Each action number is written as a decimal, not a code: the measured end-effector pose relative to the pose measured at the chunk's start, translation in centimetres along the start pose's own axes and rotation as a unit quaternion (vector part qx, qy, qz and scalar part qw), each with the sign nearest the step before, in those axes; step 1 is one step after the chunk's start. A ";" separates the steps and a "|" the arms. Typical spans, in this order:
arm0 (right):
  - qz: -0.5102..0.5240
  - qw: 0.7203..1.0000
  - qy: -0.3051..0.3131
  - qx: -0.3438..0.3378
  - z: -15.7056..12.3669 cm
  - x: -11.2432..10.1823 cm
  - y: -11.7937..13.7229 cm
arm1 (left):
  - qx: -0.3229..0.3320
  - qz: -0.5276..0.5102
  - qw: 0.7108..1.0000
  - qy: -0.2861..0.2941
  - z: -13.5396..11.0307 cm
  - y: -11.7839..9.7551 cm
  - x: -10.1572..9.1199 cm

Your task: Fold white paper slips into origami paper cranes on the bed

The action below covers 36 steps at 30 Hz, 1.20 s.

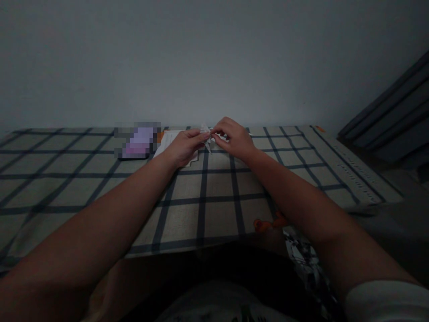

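Note:
A small piece of folded white paper with pointed ends is held up between both hands over the far half of the table. My left hand pinches it from the left, thumb along its near side. From the right, my right hand pinches its edge between thumb and forefinger, the other fingers curled. The fingertips of the two hands almost meet and cover part of the paper. Under and behind my left hand lie white paper sheets, partly hidden by it.
A checked tablecloth covers the table, which stands against a grey wall. Left of the sheets is a blurred phone-like thing with a purple face. An orange object lies near the front edge. Dark curtains hang at right.

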State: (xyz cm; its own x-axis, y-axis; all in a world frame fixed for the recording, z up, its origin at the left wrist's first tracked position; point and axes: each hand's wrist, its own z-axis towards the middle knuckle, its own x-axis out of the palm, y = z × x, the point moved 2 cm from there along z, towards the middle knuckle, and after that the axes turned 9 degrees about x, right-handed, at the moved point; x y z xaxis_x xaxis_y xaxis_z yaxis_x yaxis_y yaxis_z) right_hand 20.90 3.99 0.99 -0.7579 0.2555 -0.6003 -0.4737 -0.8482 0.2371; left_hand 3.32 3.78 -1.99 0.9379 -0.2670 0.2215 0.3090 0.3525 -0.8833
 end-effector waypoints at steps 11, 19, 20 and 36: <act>-0.023 0.997 -0.025 0.063 -0.1 -0.2 -0.5 | 0.017 0.022 1.000 -0.009 -0.2 -0.7 0.6; 0.005 0.993 -0.063 0.103 -0.1 -0.2 -0.9 | -0.011 0.028 1.000 -0.008 0.1 0.1 0.1; 0.009 0.992 -0.069 0.102 -0.1 -0.3 -0.9 | -0.004 0.035 0.999 -0.022 0.2 0.2 0.1; 0.075 0.988 -0.045 0.124 0.0 0.8 -0.8 | 0.002 0.037 0.999 0.005 -0.2 -0.2 0.8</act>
State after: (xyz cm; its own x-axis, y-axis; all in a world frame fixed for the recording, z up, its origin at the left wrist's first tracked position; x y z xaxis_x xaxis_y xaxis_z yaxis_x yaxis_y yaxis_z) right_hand 20.65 4.89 0.32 -0.8592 0.1850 -0.4771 -0.4402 -0.7427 0.5047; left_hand 3.98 3.33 -1.76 0.9564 -0.2492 0.1521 0.2402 0.3753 -0.8952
